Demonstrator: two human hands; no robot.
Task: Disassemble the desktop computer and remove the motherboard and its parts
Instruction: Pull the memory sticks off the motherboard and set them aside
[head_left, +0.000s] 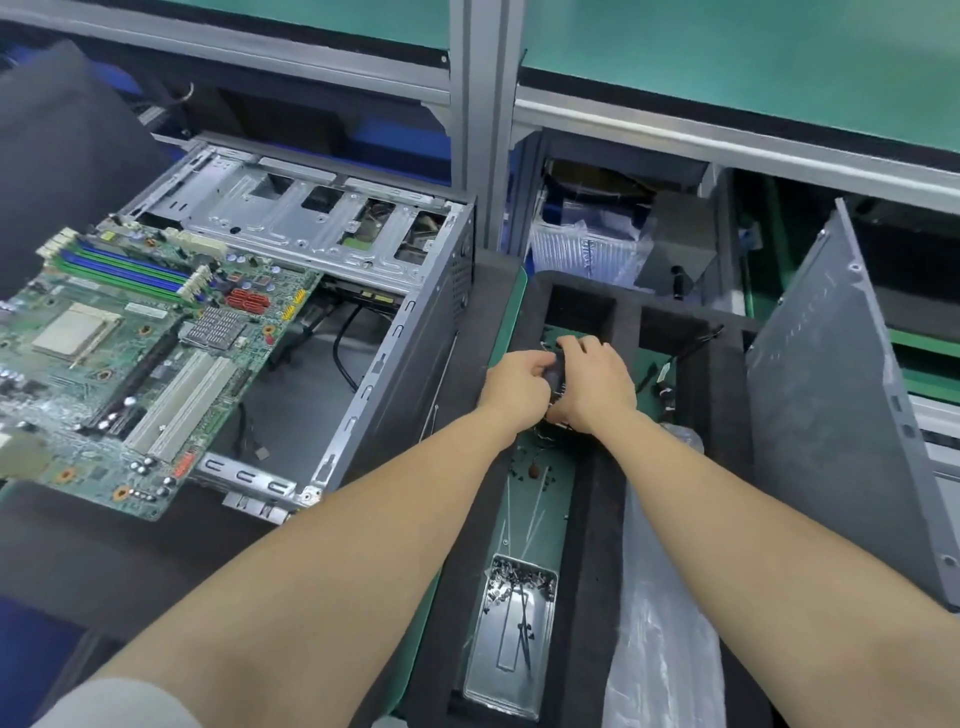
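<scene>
The green motherboard (119, 358) lies tilted across the left side of the open grey computer case (363, 312), its near corner hanging over the case edge. To the right, above a black foam tray (722, 395), both hands hold one small dark part (555, 375), probably a cooler fan; most of it is hidden. My left hand (514, 387) grips its left side. My right hand (592, 382) curls over its top and right side. Thin wires trail below the part.
A metal tray (511, 665) with several screws sits near the front. A clear plastic bag (660, 623) lies beside it. The grey case side panel (831, 405) leans upright on the right. Loose cables lie inside the case. A shelf frame post (483, 119) stands behind.
</scene>
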